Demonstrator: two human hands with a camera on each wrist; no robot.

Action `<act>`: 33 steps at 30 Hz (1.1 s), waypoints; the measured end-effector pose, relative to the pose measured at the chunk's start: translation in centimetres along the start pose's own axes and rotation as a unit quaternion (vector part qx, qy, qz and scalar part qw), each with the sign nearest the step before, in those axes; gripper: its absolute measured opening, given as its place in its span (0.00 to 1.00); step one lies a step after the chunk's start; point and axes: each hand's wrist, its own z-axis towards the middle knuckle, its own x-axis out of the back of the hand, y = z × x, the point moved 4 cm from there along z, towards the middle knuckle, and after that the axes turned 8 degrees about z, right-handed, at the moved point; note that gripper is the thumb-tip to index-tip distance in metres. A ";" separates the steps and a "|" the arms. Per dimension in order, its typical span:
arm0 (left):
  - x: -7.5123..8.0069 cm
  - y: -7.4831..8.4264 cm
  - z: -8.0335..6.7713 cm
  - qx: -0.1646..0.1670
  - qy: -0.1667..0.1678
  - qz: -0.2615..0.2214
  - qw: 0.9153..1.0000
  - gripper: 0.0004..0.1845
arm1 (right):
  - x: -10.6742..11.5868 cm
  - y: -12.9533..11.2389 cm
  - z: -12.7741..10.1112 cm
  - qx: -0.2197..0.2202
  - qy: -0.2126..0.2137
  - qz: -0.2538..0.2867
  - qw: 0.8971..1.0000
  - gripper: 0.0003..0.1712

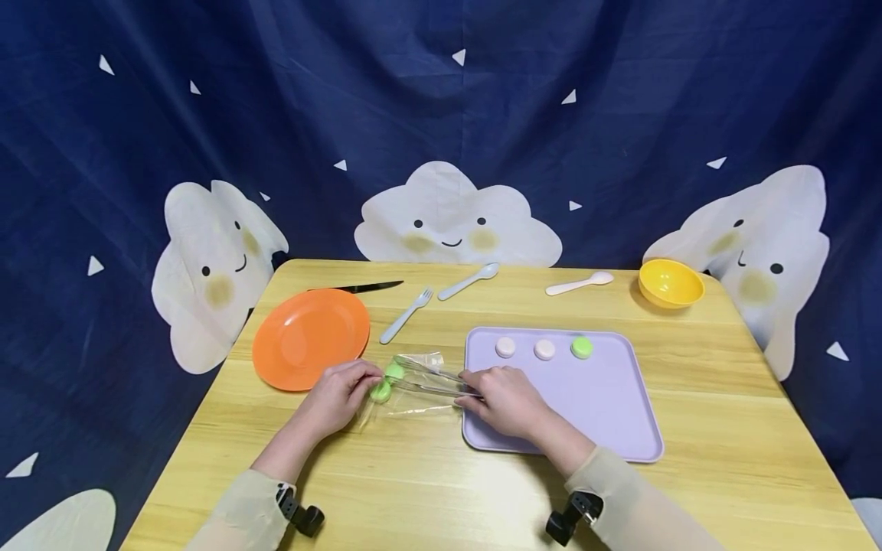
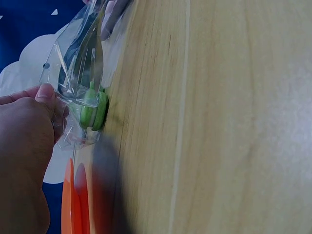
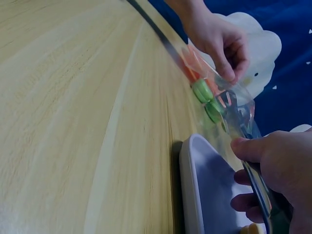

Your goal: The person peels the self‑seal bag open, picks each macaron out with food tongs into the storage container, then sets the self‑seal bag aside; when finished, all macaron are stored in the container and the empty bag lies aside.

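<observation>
Down at the near middle of the wooden table [image 1: 427,490], the left hand [image 1: 339,396] pinches the closed end of a clear plastic bag [image 1: 413,386] between thumb and fingertips, holding it against the tabletop. Two green macarons [image 1: 386,383] sit inside the bag, right by those fingers; the left wrist view shows one of them on edge, pressed against the film. The right hand [image 1: 506,399] grips a pair of metal tongs [image 1: 441,383], fingers curled around the handles, and the tips reach into the open mouth of the bag toward the macarons (whether the tips actually touch one I cannot tell). That hand rests over the left edge of a lilac tray [image 1: 606,405], which lies just right of the bag. Along the tray's far side stand three more macarons in a row: two pale pink ones [image 1: 505,347] and a green one [image 1: 582,347], well apart from the hand. An orange plate [image 1: 310,337] lies just beyond the left hand, nearly touching the bag. Farther back on the table are a black knife [image 1: 365,288], a pale blue fork [image 1: 408,314], a pale blue spoon [image 1: 470,280], a cream spoon [image 1: 580,283] and a yellow bowl [image 1: 671,282] near the far right corner. Behind it all hangs a dark blue cloth [image 1: 441,115] printed with smiling white clouds.
</observation>
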 end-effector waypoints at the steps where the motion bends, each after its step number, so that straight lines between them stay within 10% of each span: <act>1: 0.0 -0.1 0.0 0.000 -0.001 0.000 1.000 0.07 | -0.1 -0.1 0.1 -0.002 -0.001 -0.001 1.000 0.13; 21: -0.2 -0.3 0.2 -0.036 0.004 -0.041 0.998 0.09 | -0.1 -0.5 1.2 -0.005 -0.016 -0.008 1.000 0.18; 33: 0.3 -0.8 -0.3 -0.001 -0.007 -0.024 1.000 0.07 | 1.2 -0.1 -0.1 -0.005 -0.014 -0.008 1.000 0.12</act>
